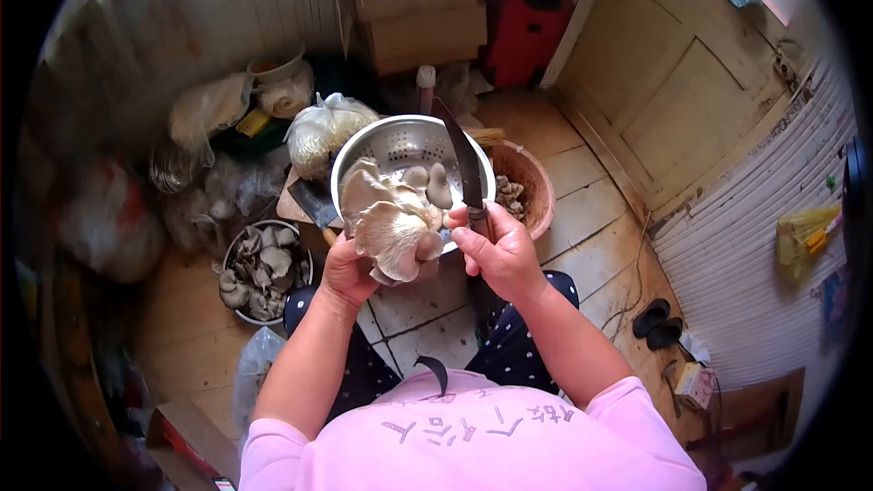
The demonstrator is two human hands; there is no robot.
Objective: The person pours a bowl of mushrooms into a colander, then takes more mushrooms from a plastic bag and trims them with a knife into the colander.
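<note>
My left hand [350, 271] is closed round the base of a large cluster of oyster mushrooms [393, 232], its pale gills and caps facing up. In my right hand [500, 250] is a knife [466, 159] with a dark, broad blade pointing up and away from me; my fingers wrap its handle. Both hands are over the near rim of a metal colander [364, 138], where several mushroom pieces [438, 186] lie. To the left, a bowl [305, 284] is full of grey oyster mushrooms [265, 264]. A reddish basin [544, 189] with mushroom scraps [509, 195] stands right of the colander.
A second dark blade [312, 203] lies on a board left of the colander, beside a plastic bag [327, 132] of pale contents. Cardboard boxes [418, 18] and a red case [523, 32] stand behind. Black slippers [657, 325] lie at right near the corrugated wall.
</note>
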